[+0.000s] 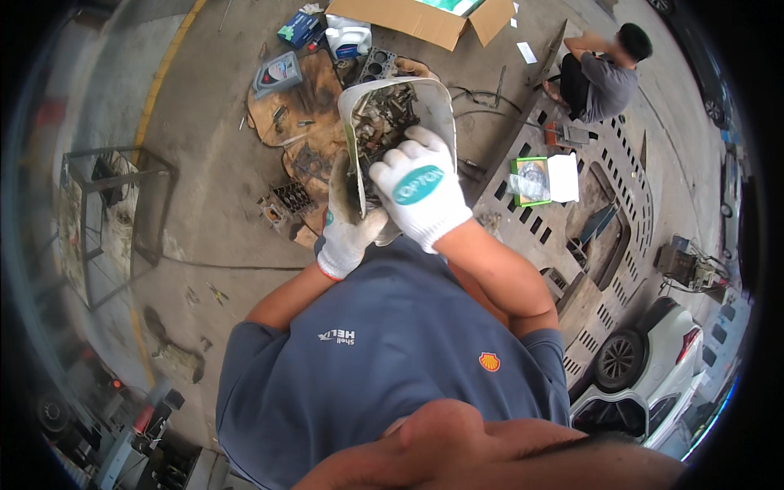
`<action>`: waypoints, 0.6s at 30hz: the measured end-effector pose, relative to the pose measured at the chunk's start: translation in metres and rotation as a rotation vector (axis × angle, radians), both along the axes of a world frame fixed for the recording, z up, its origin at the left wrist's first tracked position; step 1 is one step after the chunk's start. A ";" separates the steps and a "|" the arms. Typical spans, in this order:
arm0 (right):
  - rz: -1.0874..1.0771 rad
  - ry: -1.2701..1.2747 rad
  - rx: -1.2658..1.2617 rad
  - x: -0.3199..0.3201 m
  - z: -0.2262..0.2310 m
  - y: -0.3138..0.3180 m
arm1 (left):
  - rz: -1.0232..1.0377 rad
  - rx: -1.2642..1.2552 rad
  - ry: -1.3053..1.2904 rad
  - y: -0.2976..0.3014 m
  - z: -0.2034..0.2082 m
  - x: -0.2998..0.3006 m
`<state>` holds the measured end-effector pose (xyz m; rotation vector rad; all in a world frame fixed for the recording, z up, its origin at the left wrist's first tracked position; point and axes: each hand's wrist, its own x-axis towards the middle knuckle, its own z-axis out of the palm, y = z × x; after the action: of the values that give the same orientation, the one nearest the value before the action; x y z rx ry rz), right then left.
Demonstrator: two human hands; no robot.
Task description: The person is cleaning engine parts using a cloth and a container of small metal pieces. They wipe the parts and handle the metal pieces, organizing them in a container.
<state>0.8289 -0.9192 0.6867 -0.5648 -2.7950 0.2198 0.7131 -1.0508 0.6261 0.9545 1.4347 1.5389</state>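
A white plastic tub (442, 95) is tilted in front of my chest, with a heap of dirty bolts and small metal parts (382, 118) inside. My left hand (349, 237), in a white knitted glove, is closed on the tub's near left side. Over the tub's opening is my right hand (420, 186), also gloved, with a green patch on its back. Its fingers are curled against the metal parts. The fingertips are hidden, so I cannot see what they hold.
Beyond the tub, stained cardboard (314, 98) lies under a grey oil bottle (278, 75) and an engine block (380, 64). An open carton (400, 23) stands at the back. On the right, a slotted metal frame (625, 188) bears a green box (531, 181); a person (608, 77) squats nearby.
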 end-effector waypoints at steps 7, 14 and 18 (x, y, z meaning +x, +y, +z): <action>-0.289 0.576 -1.061 0.041 0.048 -0.008 | -0.071 0.063 -0.169 -0.005 -0.022 -0.005; -0.310 1.021 -1.777 0.068 0.029 0.005 | -0.124 0.010 -0.312 -0.004 -0.024 -0.002; -0.278 1.092 -1.974 0.077 0.026 0.003 | -0.106 0.024 -0.376 0.000 -0.019 0.002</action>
<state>0.9062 -0.9158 0.7123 -0.6971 -0.6900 2.2540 0.7155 -1.0507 0.6071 0.6958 1.0858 1.5610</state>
